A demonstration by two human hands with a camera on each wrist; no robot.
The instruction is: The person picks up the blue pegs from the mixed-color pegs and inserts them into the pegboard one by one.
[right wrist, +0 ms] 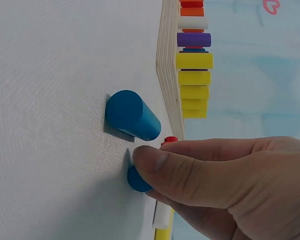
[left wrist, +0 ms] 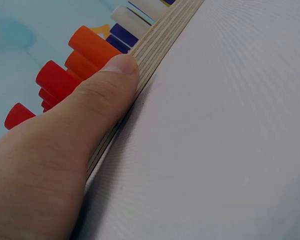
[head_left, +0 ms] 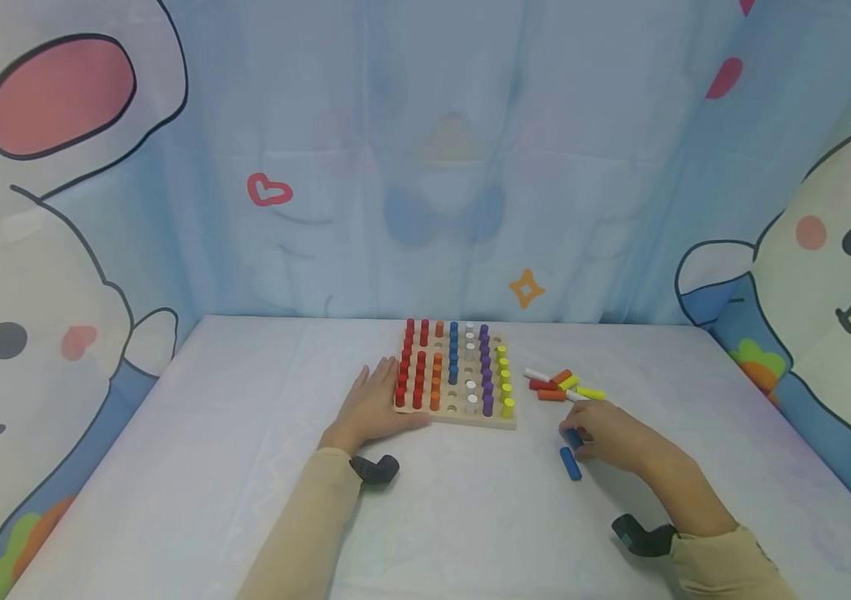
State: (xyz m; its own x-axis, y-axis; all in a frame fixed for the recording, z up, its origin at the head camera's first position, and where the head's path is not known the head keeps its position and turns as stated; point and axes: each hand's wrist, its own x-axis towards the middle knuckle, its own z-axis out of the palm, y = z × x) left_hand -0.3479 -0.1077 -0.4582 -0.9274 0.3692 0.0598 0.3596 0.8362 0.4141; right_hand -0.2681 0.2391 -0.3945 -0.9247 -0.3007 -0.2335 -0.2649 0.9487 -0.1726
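Note:
A wooden pegboard (head_left: 496,423) stands on the table with rows of red, orange, blue, white, purple and yellow pegs upright in it; several holes have no peg. My left hand (head_left: 371,410) rests against the board's left side, and in the left wrist view its thumb (left wrist: 97,95) lies straight along the layered front edge. To the right of the board, my right hand (head_left: 620,437) pinches a blue peg (right wrist: 139,181) between thumb and fingers, low over the cloth. Another blue peg (right wrist: 132,115) lies on the cloth beside it, apart from the fingers.
A small pile of loose pegs lies just beyond my right hand, among them a red peg (head_left: 542,385), an orange peg (head_left: 551,396), a yellow peg (head_left: 592,392) and a white peg (head_left: 537,375). A blue cartoon curtain (head_left: 305,250) hangs behind the white-covered table (head_left: 260,400).

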